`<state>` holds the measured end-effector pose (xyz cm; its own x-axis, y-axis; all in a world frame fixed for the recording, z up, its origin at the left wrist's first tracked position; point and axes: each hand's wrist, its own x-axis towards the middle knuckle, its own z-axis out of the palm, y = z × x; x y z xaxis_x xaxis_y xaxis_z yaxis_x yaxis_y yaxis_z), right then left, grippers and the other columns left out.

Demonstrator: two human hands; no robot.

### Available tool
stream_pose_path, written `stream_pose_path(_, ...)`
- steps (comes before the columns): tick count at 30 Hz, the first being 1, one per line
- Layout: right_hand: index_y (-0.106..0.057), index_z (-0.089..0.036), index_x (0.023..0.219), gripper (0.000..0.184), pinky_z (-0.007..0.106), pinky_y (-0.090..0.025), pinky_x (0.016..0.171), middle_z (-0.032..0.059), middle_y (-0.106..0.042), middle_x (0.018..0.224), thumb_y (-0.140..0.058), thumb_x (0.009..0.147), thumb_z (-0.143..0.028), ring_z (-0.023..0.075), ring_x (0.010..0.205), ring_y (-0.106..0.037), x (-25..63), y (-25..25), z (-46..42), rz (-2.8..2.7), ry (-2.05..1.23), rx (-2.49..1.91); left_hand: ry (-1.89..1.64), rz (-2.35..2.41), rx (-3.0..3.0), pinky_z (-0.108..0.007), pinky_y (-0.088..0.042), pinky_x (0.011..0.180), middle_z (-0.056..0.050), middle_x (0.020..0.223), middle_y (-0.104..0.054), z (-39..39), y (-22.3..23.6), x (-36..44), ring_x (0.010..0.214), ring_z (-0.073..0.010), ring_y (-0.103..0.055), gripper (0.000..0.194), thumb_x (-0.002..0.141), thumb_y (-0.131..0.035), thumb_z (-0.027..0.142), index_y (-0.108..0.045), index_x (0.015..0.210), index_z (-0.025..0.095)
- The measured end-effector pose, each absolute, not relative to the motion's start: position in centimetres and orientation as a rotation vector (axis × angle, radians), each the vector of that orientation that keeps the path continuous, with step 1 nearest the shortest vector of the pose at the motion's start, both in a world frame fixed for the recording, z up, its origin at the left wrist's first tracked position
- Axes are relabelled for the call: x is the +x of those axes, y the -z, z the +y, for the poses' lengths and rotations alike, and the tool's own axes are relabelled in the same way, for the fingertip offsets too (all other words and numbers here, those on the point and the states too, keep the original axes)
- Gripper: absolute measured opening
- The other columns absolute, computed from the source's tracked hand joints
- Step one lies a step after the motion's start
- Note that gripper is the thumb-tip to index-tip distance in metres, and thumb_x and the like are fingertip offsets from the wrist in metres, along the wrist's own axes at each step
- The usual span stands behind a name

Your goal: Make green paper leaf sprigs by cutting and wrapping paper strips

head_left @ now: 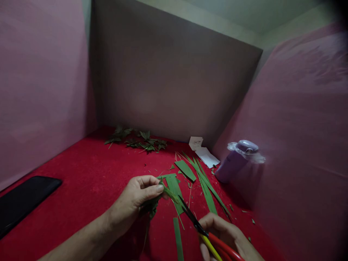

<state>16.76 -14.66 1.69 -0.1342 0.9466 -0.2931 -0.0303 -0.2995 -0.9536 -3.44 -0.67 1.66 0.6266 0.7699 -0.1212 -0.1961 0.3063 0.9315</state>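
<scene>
My left hand pinches a folded green leaf between thumb and fingers, and darker leaf parts hang below the palm. My right hand grips a pair of scissors with dark blades and red and yellow handles. The blade tips point up and left and reach the end of the held leaf; I cannot tell whether they touch it. Beneath and beyond the hands lie cut pieces of long green leaf. Another narrow leaf strip lies between my hands, near the bottom edge.
Leafy sprigs lie at the back of the red cloth. White papers and a purple container with clear plastic stand at the right. Long leaf blades stretch right of centre. A dark flat object lies at left.
</scene>
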Motion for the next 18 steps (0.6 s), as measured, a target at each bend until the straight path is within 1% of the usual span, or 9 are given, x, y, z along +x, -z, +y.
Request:
stream_pose_path(4,-0.047,-0.019,0.095,0.068,0.016,-0.034,0.047,-0.0006,-0.053,0.066,-0.074,0.051,-0.063,0.0057,0.051,-0.039,17.3,-1.0,-14.3,-1.179,-1.610,-1.238,-0.710,0.638,1.096,-0.016,-0.029,0.042,0.003,0.053,-0.058,-0.7,-1.7,-3.4,0.043,-0.0043,-0.039,0.022,0.067,-0.072,0.033,-0.060,0.064,0.014)
stream_pose_path(8,-0.046,-0.019,0.096,0.072,0.017,-0.035,0.048,-0.0007,-0.053,0.067,-0.071,0.049,-0.068,0.0055,0.051,-0.038,17.3,-0.5,-14.4,-1.149,-1.610,-1.218,-0.718,0.646,1.093,-0.016,-0.028,0.042,0.003,0.054,-0.059,-0.9,-1.6,-3.4,0.043,-0.0044,-0.038,0.021,0.066,-0.073,0.032,-0.059,0.064,0.015)
stream_pose_path(13,-0.046,-0.020,0.096,0.075,0.018,-0.035,0.046,-0.0017,-0.053,0.066,-0.072,0.045,-0.069,0.0051,0.049,-0.039,17.2,-0.1,-14.3,-1.131,-1.636,-1.167,-0.711,0.647,1.093,-0.016,-0.028,0.042,0.003,0.055,-0.059,-0.8,-1.5,-3.5,0.043,-0.0048,-0.038,0.020,0.067,-0.072,0.032,-0.060,0.065,0.016)
stream_pose_path(18,-0.045,-0.020,0.097,0.070,0.017,-0.036,0.049,-0.0009,-0.054,0.068,-0.074,0.051,-0.063,0.0054,0.053,-0.042,17.4,-0.2,-14.3,-1.134,-1.632,-1.183,-0.722,0.647,1.087,-0.016,-0.028,0.042,0.003,0.055,-0.060,-0.9,-1.6,-3.4,0.044,-0.0051,-0.038,0.019,0.067,-0.072,0.031,-0.060,0.065,0.016)
